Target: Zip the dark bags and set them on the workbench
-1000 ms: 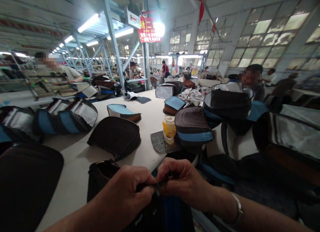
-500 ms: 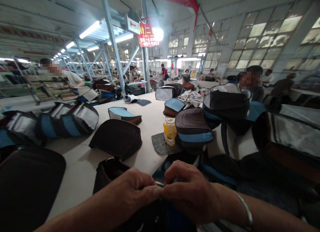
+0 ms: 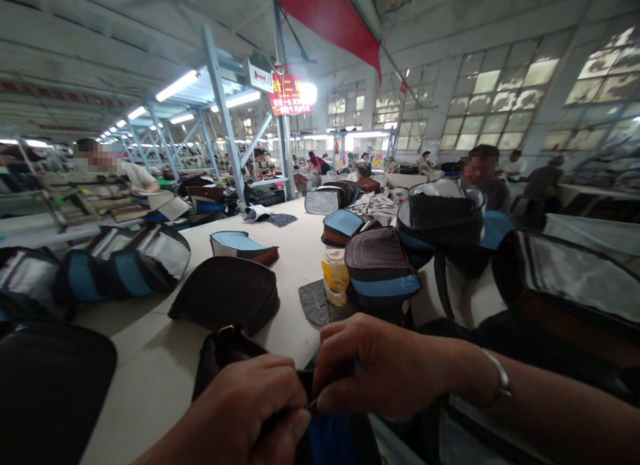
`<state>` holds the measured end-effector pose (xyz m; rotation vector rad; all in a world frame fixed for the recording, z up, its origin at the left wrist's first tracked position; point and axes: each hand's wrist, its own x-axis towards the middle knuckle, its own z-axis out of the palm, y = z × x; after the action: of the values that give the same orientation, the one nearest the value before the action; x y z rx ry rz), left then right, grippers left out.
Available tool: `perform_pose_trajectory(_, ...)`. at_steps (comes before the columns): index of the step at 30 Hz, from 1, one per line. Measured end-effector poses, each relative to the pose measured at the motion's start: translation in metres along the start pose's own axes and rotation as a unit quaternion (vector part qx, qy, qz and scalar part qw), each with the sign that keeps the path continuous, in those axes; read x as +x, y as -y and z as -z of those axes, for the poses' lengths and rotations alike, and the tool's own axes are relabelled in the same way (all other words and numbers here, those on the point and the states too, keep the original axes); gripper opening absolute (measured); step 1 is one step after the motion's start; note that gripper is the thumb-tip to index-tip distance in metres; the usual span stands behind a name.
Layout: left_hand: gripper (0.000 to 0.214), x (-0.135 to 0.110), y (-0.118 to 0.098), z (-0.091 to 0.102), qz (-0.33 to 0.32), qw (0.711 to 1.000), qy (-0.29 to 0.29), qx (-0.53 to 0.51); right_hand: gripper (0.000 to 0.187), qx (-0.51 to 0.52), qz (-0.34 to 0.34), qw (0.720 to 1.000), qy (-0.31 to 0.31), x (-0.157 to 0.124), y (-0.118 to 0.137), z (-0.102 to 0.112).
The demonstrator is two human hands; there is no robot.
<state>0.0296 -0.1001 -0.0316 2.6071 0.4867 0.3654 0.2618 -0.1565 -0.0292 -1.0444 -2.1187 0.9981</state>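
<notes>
The left grip (image 3: 240,405) and the right grip (image 3: 380,361) are both clenched, closed side by side on the upper edge of a black bag (image 3: 333,438) with a blue panel. The fingers hide exactly what they pinch. The bag's dark top rises just past the left grip, and its blue panel hangs below both grips. A silver bangle (image 3: 497,373) circles the wrist behind the right grip. Just ahead of the grips, a dark curved bag panel (image 3: 225,295) lies on the pale worktop (image 3: 150,378), with a blue-topped panel (image 3: 243,246) farther on. Ahead and right of the right grip, a plastic jar (image 3: 335,275) stands on a grey mat (image 3: 315,303), beside a brown-and-blue bag (image 3: 383,271). Well left of the grips lies a row of blue-and-white bag pieces (image 3: 120,271). Far beyond the right grip, a person (image 3: 495,195) sits behind stacked bags.
</notes>
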Motion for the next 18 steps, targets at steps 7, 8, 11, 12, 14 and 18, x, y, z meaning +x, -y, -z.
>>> perform_pose_trajectory(7,0.014,0.006,0.0,0.029,-0.005,0.999,-0.011,-0.046,0.02,-0.134,0.04,0.986,-0.087,0.016,0.036,-0.001)
perform_pose_trajectory(8,0.015,0.006,0.001,0.037,0.006,0.998,-0.01,-0.055,0.022,-0.131,0.054,0.985,-0.097,0.019,0.04,0.002)
perform_pose_trajectory(11,0.016,-0.002,0.009,0.055,0.04,0.996,0.003,-0.084,0.03,-0.052,0.097,0.992,-0.069,0.032,0.041,0.012)
perform_pose_trajectory(12,0.017,-0.008,0.014,0.058,0.051,0.994,0.008,-0.094,0.032,-0.017,0.113,0.993,-0.045,0.036,0.036,0.013)
perform_pose_trajectory(14,0.018,-0.024,0.026,0.056,0.078,0.99,0.003,-0.115,0.032,0.051,0.128,0.99,0.011,0.044,0.019,0.011)
perform_pose_trajectory(18,0.022,-0.063,0.039,0.043,0.176,0.977,-0.041,-0.109,0.044,0.141,0.11,0.983,0.042,0.053,-0.018,-0.014)
